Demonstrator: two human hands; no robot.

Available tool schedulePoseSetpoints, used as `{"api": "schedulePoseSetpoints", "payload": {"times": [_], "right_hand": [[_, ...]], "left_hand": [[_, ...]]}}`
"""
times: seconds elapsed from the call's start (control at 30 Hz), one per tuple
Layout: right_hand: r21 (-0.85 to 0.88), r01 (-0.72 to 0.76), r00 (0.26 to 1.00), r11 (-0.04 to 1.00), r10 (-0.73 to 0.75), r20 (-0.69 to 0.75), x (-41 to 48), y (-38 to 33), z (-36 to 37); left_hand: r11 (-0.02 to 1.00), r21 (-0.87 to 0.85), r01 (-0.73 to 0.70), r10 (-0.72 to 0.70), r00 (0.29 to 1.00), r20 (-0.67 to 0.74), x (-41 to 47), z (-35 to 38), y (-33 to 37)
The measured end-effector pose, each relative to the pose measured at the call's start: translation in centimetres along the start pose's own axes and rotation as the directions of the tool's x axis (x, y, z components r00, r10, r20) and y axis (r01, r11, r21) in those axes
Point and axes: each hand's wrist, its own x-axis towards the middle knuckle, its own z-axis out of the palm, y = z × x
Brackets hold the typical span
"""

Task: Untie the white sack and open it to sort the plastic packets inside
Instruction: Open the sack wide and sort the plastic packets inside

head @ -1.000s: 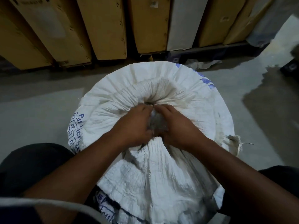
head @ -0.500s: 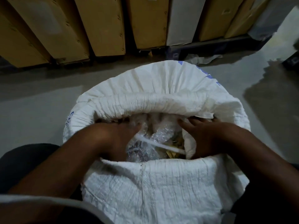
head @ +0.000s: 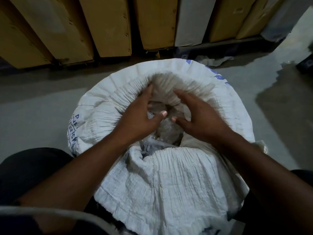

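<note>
While the white sack [head: 169, 184] fills mid-frame, its mouth only partly open, left hand [head: 140, 116] and right hand [head: 201, 119] hover spread-fingered over the plastic packets [head: 166, 131] (gripping nothing); best roll the rim outward evenly.

the white woven sack [head: 169, 180] stands upright on the floor, blue print on its side, its crinkled mouth untied and partly open; clear plastic packets [head: 166, 133] show inside the gap.
</note>
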Motion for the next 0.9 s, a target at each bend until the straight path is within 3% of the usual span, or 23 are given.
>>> {"api": "schedulePoseSetpoints", "payload": {"times": [0.1, 0.2, 0.4, 0.53, 0.6, 0.67, 0.77, 0.83, 0.9], "right_hand": [[0.064, -0.032, 0.999, 0.997, 0.032, -0.001, 0.5, 0.6, -0.6], [0.029, -0.031, 0.999, 0.999, 0.031, -0.011, 0.6, 1.0, -1.8], [0.266, -0.103, 0.992, 0.958, 0.12, -0.048, 0.8, 1.8, -4.1], [0.524, -0.137, 0.967, 0.841, 0.227, -0.112, 1.0, 3.1, -6.2], [0.611, -0.196, 0.937, 0.767, 0.331, -0.115, 0.9, 3.8, -6.7], [0.459, -0.254, 0.917, 0.851, 0.363, -0.164, 0.8, 4.0, -6.5], [0.037, -0.151, 0.95, 0.988, 0.155, -0.272, 0.4, 2.5, -4.4], [-0.025, 0.004, 0.967, 1.0, -0.01, -0.255, 0.1, 0.3, -2.8], [-0.029, 0.151, 0.984, 0.988, -0.153, -0.09, -0.2, -1.6, -1.2]], "left_hand": [[0.998, -0.058, 0.02, -0.028, 0.991, -0.134, 0.9, -0.6, -1.0], [0.998, 0.024, 0.05, -0.044, 0.977, -0.207, 1.3, -1.3, -1.2], [0.992, 0.126, 0.007, 0.03, 0.958, -0.284, 1.7, -3.0, -0.9], [0.997, 0.038, 0.064, -0.045, 0.923, -0.382, 2.7, -5.2, -1.7], [0.996, -0.026, 0.082, -0.085, 0.933, -0.349, 2.7, -5.6, -1.8], [0.999, 0.036, 0.038, -0.029, 0.973, -0.227, 1.9, -4.6, -1.5], [0.964, 0.251, -0.082, 0.112, 0.988, -0.109, 1.0, -2.1, -1.6], [0.927, 0.356, -0.119, 0.152, 0.986, -0.066, 1.2, -1.3, -2.1], [0.886, 0.451, -0.108, 0.126, 0.992, -0.011, 1.4, -1.3, -2.6]]}}
